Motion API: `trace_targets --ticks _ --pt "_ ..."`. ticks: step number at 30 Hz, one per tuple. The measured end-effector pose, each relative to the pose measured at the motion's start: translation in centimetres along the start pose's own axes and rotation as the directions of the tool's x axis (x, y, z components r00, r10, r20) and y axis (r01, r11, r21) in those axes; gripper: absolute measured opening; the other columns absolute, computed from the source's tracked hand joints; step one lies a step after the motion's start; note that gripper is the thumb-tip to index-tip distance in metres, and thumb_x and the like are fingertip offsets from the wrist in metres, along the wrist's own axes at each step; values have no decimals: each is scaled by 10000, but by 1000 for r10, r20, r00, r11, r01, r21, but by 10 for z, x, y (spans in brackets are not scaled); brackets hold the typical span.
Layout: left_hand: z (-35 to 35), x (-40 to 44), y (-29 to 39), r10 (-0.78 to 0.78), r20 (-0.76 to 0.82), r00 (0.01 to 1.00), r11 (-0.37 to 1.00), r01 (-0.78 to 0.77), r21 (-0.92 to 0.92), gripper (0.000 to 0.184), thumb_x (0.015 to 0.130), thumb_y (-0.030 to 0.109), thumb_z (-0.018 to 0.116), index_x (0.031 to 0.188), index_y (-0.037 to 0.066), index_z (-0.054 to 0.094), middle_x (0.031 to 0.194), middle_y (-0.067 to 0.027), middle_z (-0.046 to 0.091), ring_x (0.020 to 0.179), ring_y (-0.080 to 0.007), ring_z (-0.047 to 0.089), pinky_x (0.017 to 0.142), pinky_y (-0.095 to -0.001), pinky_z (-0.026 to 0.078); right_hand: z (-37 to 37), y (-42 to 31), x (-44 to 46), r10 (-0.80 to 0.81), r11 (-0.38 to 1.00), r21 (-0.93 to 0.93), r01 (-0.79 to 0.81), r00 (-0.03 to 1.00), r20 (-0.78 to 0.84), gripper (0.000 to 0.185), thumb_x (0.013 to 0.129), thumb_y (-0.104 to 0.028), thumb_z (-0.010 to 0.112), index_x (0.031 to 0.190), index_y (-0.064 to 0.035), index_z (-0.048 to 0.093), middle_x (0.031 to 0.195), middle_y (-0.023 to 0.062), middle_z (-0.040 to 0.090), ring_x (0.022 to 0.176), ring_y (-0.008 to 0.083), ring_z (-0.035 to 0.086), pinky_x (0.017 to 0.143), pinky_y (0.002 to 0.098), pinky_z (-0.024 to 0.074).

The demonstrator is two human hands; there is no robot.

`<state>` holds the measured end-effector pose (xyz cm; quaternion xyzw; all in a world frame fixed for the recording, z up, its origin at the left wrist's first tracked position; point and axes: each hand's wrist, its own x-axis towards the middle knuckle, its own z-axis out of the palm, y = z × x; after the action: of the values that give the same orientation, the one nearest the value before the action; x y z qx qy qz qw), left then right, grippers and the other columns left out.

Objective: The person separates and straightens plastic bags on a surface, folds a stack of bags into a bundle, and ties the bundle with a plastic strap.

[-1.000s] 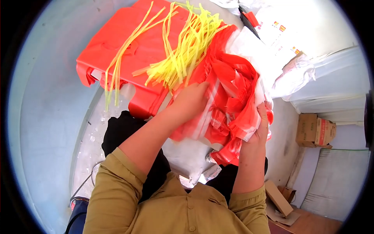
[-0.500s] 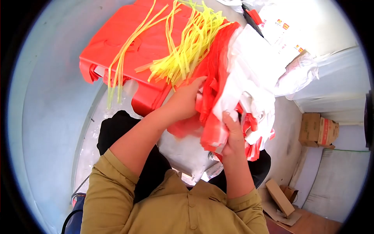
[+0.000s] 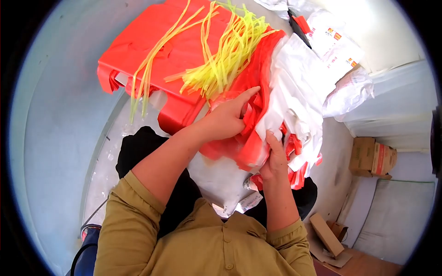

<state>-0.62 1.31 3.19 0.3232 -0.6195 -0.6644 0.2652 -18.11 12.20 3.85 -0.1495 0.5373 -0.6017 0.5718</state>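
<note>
A thick bundle of red and white thin plastic film, which looks like plastic bags (image 3: pixel 292 76), lies slanting over my lap and the red stack. My left hand (image 3: pixel 230 115) rests against its red side, forefinger stretched along a fold and thumb apart; the remaining fingers are mostly hidden. With the thumb on top, my right hand (image 3: pixel 275 158) grips the bundle's near edge, where white film meets red. Loose red and white ends hang beyond that hand. Yellow plastic strips (image 3: pixel 225 60) lie just past my left hand.
Under the strips is a red plastic stack (image 3: pixel 138 50). White printed packaging (image 3: pixel 338 50) and a crumpled clear bag (image 3: pixel 352 92) lie at the upper right. A cardboard box (image 3: pixel 370 157) stands at the right, with flat cardboard (image 3: pixel 328 233) lower down. A pale wall (image 3: pixel 55 124) curves along the left.
My left hand has shifted slightly right and its forefinger has stretched out along the red fold. The near red edge has folded down a little. My right hand keeps its hold.
</note>
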Motion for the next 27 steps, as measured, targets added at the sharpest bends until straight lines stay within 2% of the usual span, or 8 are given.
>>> trace_targets --ticks 3,6,7,12,17,21,23,27 --pt "-5 2 -2 57 -100 993 995 -64 -71 831 822 -91 518 1615 112 373 1149 -98 652 838 -126 563 749 -249 480 14 -11 -3 -79 996 -41 76 996 -51 552 975 -123 693 1480 -35 489 1395 119 630 1229 264 645 1042 425 553" --pt "-17 10 -1 -22 -225 974 878 -89 -470 636 909 0 562 1532 56 448 972 -53 683 767 -93 574 698 -232 468 6 -35 4 -48 999 10 48 997 -67 509 971 -136 676 1445 -29 525 1340 143 659 1187 296 669 1026 455 575" --pt "-19 13 -6 -26 -337 941 887 -134 -441 468 974 97 600 1433 30 535 845 -7 683 710 -69 579 647 -226 454 9 -46 10 -40 998 37 46 990 -133 505 980 -146 658 1450 -26 518 1352 143 656 1204 316 664 1043 468 569" --pt "-14 41 -45 -71 -414 907 961 -48 -271 437 992 147 609 1402 -2 584 1148 -133 726 1057 -188 687 926 -324 530 10 -99 11 -137 964 242 114 987 82 463 1016 -123 587 1455 16 543 1418 145 619 1268 275 632 1069 395 541" --pt "11 58 -45 62 -329 942 998 -59 19 454 990 165 630 1407 -8 581 1322 -209 694 1239 -340 660 1050 -409 514 12 -101 2 -417 889 -130 440 893 170 410 1128 -215 469 1496 -39 510 1523 119 530 1377 221 527 1164 359 457" --pt "26 90 -69 127 -369 921 988 -83 133 520 979 184 649 1455 8 537 1358 -224 651 1250 -375 634 1058 -432 503 17 -109 10 -86 948 308 77 996 14 408 1014 -128 616 1404 -17 573 1391 116 629 1250 247 629 1053 389 554" --pt "28 99 -69 85 -402 912 989 -28 145 544 973 195 659 1470 20 521 1360 -230 630 1245 -391 621 1052 -450 500 18 -100 6 -248 954 164 253 968 -49 420 992 -107 649 1397 -23 576 1381 119 638 1243 254 634 1051 400 555" --pt "28 100 -64 164 -423 891 962 -49 268 530 962 210 676 1448 49 538 1274 -227 628 1193 -394 621 1015 -470 500 15 -106 10 -97 941 313 126 990 -105 446 960 -98 695 1390 -51 586 1362 119 653 1237 265 632 1036 418 560"
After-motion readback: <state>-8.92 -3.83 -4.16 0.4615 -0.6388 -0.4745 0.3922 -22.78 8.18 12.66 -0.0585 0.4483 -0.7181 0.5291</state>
